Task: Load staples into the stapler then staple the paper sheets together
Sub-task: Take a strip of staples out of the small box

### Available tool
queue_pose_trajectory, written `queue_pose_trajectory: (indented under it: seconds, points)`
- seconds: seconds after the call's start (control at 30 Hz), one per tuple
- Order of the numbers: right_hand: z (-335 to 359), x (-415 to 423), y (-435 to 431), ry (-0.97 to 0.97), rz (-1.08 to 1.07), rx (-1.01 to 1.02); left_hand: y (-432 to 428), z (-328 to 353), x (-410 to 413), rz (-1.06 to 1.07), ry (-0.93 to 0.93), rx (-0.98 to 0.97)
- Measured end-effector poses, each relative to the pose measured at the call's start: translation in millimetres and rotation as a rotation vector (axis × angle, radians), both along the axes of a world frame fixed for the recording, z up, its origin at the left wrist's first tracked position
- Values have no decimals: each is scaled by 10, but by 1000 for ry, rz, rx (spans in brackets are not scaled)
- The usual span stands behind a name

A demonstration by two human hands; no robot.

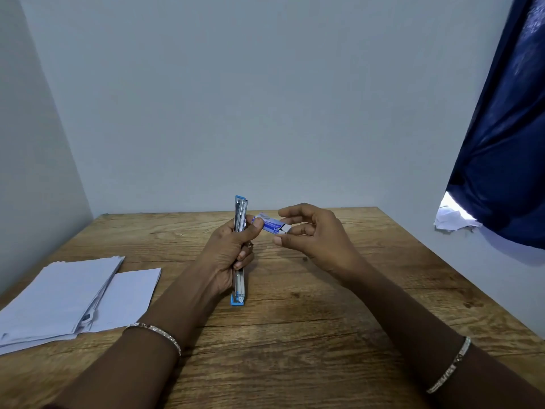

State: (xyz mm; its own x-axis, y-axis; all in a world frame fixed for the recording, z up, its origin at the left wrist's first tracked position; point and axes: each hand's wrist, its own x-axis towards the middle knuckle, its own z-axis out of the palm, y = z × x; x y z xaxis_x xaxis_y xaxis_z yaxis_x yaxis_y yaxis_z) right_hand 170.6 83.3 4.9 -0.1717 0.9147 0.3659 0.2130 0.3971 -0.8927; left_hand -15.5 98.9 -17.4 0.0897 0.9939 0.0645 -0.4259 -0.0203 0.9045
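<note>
1. The left hand (228, 255) is clamped round the middle of the stapler (239, 252), which is swung fully open and held upright over the table (295, 320). Its thumb also pins the near end of the box (272, 225).
2. The right hand (315, 240), at 3 o'clock from the stapler, hovers with fingers loosely curled at the box's open flap. I cannot tell whether they touch it.
3. The stapler is likely rigid, metal and moderately heavy, so a mid-body grip suits it and leaves the channel clear.
4. The box looks light, thin card, easily crushed. It should be held by its sides. Staple strips are brittle and may snap.
5. The paper (67, 296) lies untouched at 9 o'clock.
</note>
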Motion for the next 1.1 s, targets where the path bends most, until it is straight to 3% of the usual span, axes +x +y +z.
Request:
queue_pose_trajectory:
  seconds: [0.23, 0.73, 0.93, 1.1]
  points:
    - [1, -35, -20, 4, -139, 85, -12, 23, 20, -7, -47, -13]
    - [-35, -40, -4, -48, -143, 119, 37, 20, -5, 49, -39, -29]
    - [-39, 21, 27, -344, -172, 340, 37, 9, -12, 74, 50, 5]
    - [-61, 33, 52, -573, -153, 382, -5, 13, 16, 79, 171, 21]
